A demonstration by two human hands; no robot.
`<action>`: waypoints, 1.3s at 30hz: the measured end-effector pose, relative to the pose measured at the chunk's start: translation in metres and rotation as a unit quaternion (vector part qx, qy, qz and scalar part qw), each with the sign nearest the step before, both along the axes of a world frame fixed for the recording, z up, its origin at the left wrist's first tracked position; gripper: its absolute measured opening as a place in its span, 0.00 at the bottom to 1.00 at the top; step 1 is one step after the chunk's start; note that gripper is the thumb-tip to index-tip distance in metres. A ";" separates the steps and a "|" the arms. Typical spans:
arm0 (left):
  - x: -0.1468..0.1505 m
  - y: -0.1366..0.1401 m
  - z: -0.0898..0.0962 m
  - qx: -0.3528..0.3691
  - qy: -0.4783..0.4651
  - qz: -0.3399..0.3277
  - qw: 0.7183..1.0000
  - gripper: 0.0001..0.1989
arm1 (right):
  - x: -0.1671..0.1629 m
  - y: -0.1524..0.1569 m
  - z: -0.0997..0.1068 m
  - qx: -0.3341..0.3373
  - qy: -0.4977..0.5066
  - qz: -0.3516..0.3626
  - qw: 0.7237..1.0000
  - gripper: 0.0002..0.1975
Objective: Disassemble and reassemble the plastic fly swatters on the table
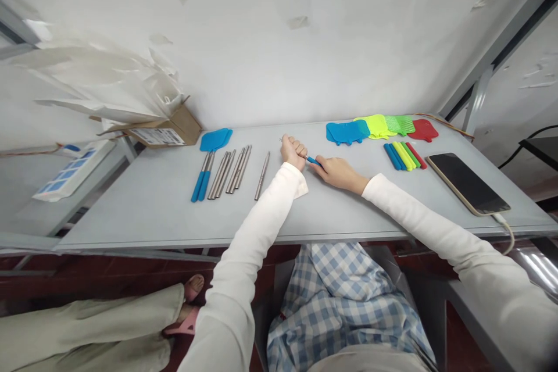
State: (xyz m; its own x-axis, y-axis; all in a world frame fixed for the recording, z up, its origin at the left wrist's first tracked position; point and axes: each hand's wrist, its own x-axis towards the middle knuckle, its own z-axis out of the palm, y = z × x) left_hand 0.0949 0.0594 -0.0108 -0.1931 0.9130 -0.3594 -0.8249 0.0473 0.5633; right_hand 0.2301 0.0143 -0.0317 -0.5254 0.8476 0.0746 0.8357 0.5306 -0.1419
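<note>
One thin metal rod [306,157] with a blue handle [313,161] at its right end, held over the grey table [143,212] near mid-length. Left hand [294,151]: fist closed around the rod, tip just showing beyond it. Right hand [342,173]: gripping the blue handle, just beside the fist. How far the rod sits inside the handle, I cannot tell. Left of the hands: a lone metal tube [262,176], then a group of metal tubes [236,170], then two blue swatters [215,139], handles toward the front edge. Right side: coloured handles [406,156] side by side, flat plastic heads [377,125] behind them, phone [468,183] beside, cable attached [505,224].
</note>
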 end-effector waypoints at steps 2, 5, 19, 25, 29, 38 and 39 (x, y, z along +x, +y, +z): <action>-0.003 0.001 0.002 0.009 0.006 0.004 1.000 0.22 | -0.003 -0.002 0.003 -0.019 0.017 0.000 1.000 0.21; -0.007 0.001 0.005 0.017 0.008 0.005 1.000 0.23 | -0.005 -0.001 0.006 -0.051 0.051 0.008 0.997 0.20; -0.074 0.014 0.009 0.038 0.036 0.105 0.993 0.23 | 0.018 0.003 0.001 -0.137 0.230 0.067 0.961 0.20; -0.099 0.017 0.012 0.030 0.098 0.000 0.995 0.24 | 0.036 0.021 -0.010 -0.008 0.146 -0.006 0.989 0.19; -0.059 0.011 0.005 -0.016 0.238 -0.208 0.949 0.20 | 0.041 0.027 -0.013 0.028 0.167 -0.037 0.985 0.25; -0.035 -0.011 -0.019 0.052 0.868 -0.140 0.473 0.25 | 0.060 0.027 0.000 0.080 0.082 -0.141 0.983 0.21; -0.034 -0.013 -0.019 0.042 0.888 -0.141 0.435 0.26 | 0.063 0.027 0.001 0.086 0.067 -0.157 0.982 0.21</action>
State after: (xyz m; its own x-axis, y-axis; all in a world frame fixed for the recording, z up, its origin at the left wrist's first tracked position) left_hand 0.0613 0.0469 -0.0298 0.0272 0.9859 0.1652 0.9478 -0.0779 0.3091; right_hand 0.2932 0.0413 -0.0310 -0.2168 0.9348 0.2812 0.9416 0.2763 -0.1923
